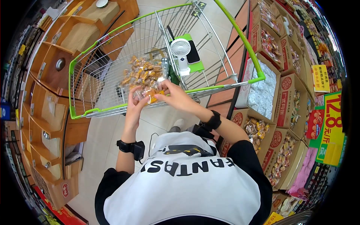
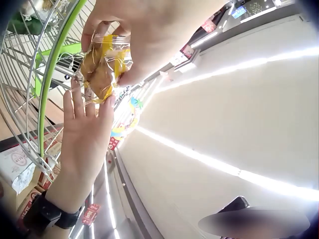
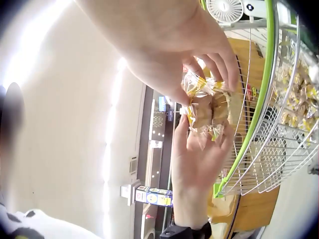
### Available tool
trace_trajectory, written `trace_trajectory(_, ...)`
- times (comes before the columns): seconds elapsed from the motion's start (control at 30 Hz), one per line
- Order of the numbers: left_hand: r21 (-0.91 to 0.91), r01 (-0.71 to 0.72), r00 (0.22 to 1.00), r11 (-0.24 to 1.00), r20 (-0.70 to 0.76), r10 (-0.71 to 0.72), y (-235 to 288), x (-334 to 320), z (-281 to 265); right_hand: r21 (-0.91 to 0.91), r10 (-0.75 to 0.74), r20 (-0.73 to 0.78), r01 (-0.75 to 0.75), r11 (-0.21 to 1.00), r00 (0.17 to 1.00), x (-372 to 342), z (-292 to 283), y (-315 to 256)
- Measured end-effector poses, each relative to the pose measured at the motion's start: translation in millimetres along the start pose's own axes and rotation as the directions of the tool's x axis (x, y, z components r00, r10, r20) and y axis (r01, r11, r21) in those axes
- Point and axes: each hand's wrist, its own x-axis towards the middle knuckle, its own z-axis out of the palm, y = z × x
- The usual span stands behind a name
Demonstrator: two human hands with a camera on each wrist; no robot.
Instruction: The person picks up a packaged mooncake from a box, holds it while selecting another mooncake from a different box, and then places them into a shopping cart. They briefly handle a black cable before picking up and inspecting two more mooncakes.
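Over the near rim of the cart, both hands hold one clear plastic packet (image 1: 149, 93) with yellow print. Two golden-brown pieces like small cakes (image 3: 203, 112) sit side by side inside it. My left hand (image 1: 135, 104) grips one end, thumb in front and fingers behind. At the opposite end, my right hand (image 1: 175, 96) pinches the wrapper between thumb and fingers. Just beyond, inside the cart, lies a heap of similar wrapped packets (image 1: 144, 71).
The wire shopping cart (image 1: 112, 108) has green edges. Its child-seat end carries a white fan (image 1: 181, 50) and a black phone (image 1: 193, 52). Cardboard boxes of wrapped goods (image 1: 285, 157) line the right; wooden display bins (image 1: 48, 108) line the left.
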Motion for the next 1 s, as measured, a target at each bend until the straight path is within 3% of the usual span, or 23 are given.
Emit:
trace_trajectory(0.07,-0.044,0.017,1.000,0.999,-0.014,-0.018,1,5,-9,0.022,0.074,0.010,-0.074,0.997,0.997,19,8,4)
trace_trajectory(0.13,-0.083,-0.035,0.991,0.996,-0.131,0.024,9,14,-12,-0.012,0.044,-0.009,-0.044,0.999,0.999,38,10,4)
trace_trajectory(0.2,-0.058,-0.057,0.990,0.997,-0.134,0.048,16,30,-18,0.085,0.019,-0.097,-0.011,0.996,0.995,57,11,3)
trace_trajectory(0.27,-0.060,-0.177,0.980,0.982,-0.107,0.170,20,49,-22,0.081,0.013,-0.099,-0.005,0.997,0.995,68,7,-2)
trace_trajectory(0.3,-0.060,-0.178,0.979,0.982,-0.108,0.171,20,58,-24,-0.020,-0.078,-0.172,0.076,0.997,0.982,71,7,-1)
trace_trajectory(0.33,0.063,-0.149,0.974,0.987,-0.161,0.157,19,68,-26,-0.127,-0.175,-0.236,0.148,0.981,0.956,73,6,0)
trace_trajectory(0.37,0.183,-0.111,0.966,0.977,-0.212,0.149,15,74,-28,-0.107,-0.167,-0.213,0.147,0.983,0.963,67,3,-6)
trace_trajectory(0.4,0.183,-0.112,0.967,0.977,-0.205,0.149,3,81,-34,-0.110,-0.166,-0.219,0.145,0.983,0.961,62,2,-5)
trace_trajectory(0.47,0.408,-0.071,0.928,0.910,-0.307,0.209,-17,96,-41,-0.210,-0.181,-0.055,0.166,0.963,0.982,50,-3,0)
trace_trajectory(0.5,0.409,-0.075,0.934,0.909,-0.291,0.207,-21,98,-41,-0.183,-0.206,-0.071,0.190,0.965,0.976,41,-3,1)
trace_trajectory(0.53,0.438,-0.091,0.968,0.894,-0.171,0.182,-21,90,-35,-0.188,-0.198,-0.087,0.179,0.966,0.976,30,-9,-4)
trace_trajectory(0.57,0.465,-0.111,0.988,0.879,-0.048,0.150,-17,80,-27,-0.173,-0.150,-0.045,0.140,0.975,0.988,18,-18,-17)
trace_trajectory(0.6,0.465,-0.112,0.989,0.878,-0.029,0.142,-11,71,-16,-0.158,-0.101,-0.002,0.100,0.982,0.995,6,-27,-27)
trace_trajectory(0.63,0.335,-0.034,0.994,0.942,0.109,-0.002,2,57,3,-0.128,-0.176,-0.106,0.162,0.978,0.979,-5,-31,-32)
trace_trajectory(0.67,0.214,0.071,0.957,0.974,0.261,-0.127,9,46,20,-0.132,-0.168,-0.125,0.151,0.980,0.978,-13,-42,-39)
trace_trajectory(0.77,0.207,0.002,0.785,0.978,0.606,-0.130,2,29,66,-0.218,-0.229,-0.292,0.168,0.961,0.929,-42,-82,-65)
trace_trajectory(0.87,0.235,0.012,0.461,0.972,0.861,-0.214,-24,16,117,-0.333,-0.240,-0.504,0.070,0.940,0.830,-64,-131,-90)
trace_trajectory(0.93,0.237,0.013,0.212,0.972,0.949,-0.234,-50,6,150,-0.234,-0.203,-0.638,0.065,0.970,0.743,-80,-161,-109)
trace_trajectory(0.97,0.247,0.015,0.170,0.969,0.954,-0.246,-58,1,165,-0.237,-0.193,-0.667,0.041,0.971,0.719,-86,-175,-117)
trace_trajectory(1.0,0.251,-0.072,0.055,0.965,0.967,-0.248,-65,-4,180,-0.332,-0.296,-0.694,0.072,0.940,0.656,-93,-189,-125)
